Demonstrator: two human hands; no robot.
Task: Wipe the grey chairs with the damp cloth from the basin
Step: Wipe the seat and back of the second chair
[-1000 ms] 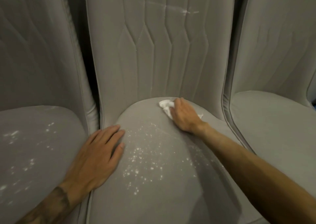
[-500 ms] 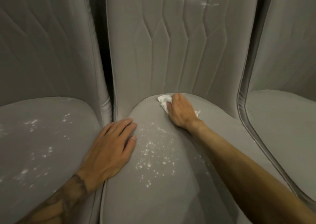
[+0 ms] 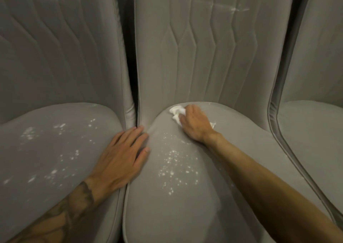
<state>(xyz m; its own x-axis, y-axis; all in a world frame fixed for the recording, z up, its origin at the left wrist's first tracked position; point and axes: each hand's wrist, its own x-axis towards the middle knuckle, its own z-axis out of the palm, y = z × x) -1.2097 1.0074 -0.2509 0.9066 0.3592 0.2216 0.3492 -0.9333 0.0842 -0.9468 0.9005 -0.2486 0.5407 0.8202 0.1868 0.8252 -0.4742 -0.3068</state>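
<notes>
Three grey upholstered chairs stand side by side. On the middle chair (image 3: 185, 205), my right hand (image 3: 194, 125) presses a crumpled white cloth (image 3: 176, 112) against the back of the seat, fingers curled over it. White specks (image 3: 176, 164) dot the middle of that seat. My left hand (image 3: 120, 157) lies flat with straight fingers across the seam between the left chair (image 3: 46, 149) and the middle one. The left seat carries white specks (image 3: 59, 129) too.
The right chair (image 3: 311, 131) shows a plain seat. A dark gap (image 3: 131, 57) runs between the left and middle backrests. Faint white marks (image 3: 235, 9) sit high on the middle backrest. No basin is in view.
The view has shifted so the chairs sit further right in frame. My right hand with the cloth has slid slightly left along the back of the seat. My left hand stays put.
</notes>
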